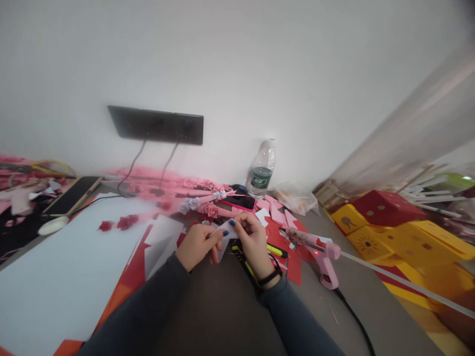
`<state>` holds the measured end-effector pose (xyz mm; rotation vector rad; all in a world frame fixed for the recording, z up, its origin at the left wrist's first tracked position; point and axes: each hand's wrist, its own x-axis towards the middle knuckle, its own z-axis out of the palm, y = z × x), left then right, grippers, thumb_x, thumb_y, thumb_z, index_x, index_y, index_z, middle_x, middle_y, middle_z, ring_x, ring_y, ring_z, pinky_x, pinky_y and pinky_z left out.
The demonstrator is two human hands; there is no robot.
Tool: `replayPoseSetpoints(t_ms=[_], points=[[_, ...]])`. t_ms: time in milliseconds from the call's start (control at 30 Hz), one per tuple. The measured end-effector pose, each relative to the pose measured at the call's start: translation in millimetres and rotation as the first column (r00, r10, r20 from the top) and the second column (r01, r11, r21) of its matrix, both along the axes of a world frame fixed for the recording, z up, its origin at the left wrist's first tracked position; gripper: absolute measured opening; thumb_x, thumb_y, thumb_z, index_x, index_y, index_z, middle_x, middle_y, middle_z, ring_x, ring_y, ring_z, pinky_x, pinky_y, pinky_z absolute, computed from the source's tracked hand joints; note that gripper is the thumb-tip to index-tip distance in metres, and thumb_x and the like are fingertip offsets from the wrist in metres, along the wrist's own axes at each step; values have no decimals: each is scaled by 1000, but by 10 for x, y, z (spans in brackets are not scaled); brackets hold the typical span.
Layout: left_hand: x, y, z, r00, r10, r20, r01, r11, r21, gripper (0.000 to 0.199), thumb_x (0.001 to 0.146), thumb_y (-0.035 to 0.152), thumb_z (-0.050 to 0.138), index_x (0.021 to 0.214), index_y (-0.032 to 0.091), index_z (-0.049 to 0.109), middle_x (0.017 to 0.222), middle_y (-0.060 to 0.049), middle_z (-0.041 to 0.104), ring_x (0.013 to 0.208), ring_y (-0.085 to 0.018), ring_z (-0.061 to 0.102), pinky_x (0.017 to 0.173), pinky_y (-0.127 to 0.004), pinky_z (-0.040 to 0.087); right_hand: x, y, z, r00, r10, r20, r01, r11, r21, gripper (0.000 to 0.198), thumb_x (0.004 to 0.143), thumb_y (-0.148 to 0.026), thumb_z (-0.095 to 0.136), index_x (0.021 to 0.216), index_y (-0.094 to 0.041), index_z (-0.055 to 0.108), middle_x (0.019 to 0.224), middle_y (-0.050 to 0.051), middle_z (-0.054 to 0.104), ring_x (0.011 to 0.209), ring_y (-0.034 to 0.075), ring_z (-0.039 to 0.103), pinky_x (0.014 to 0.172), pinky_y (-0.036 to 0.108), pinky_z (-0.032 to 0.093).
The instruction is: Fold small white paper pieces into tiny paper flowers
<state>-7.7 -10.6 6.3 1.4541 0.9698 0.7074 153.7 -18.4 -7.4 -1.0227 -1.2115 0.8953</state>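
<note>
Left hand [198, 243] and right hand [254, 243] tight on white paper [233, 232], long axis crosswise, right end higher

From the head, the view looks forward and down over the nearby hands [196, 243] [255, 242]; wall [237, 59] ahead.

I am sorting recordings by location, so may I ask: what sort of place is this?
Probably a craft workspace, at a table against a wall: a pink glue gun, cut red paper and small red flowers suggest it. Whether home or workshop, I cannot tell.
</note>
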Motion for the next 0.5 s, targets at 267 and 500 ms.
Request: replayPoseSetpoints(t_ms=[267,500], points=[[-39,4,86,1000,-3,-2,3,988,154,52,90,57,49,73,11,66,56,-10,72,31,-10,53,37,-20,39,-12,19,18,992,-118,-47,117,993,-28,33,77,-51,71,74,-21,57,62,-2,49,56,14,43,51,26,36],[-101,-26,94,981,158,-111,-91,884,460,49,94,46,49,60,16,67,30,3,50,29,-9,47,42,-19,40,-27,-4,38,990,-92,-106,84,994,-76,32,77,-49,70,76,-21,56,64,-2,48,55,13,41,50,24,33]])
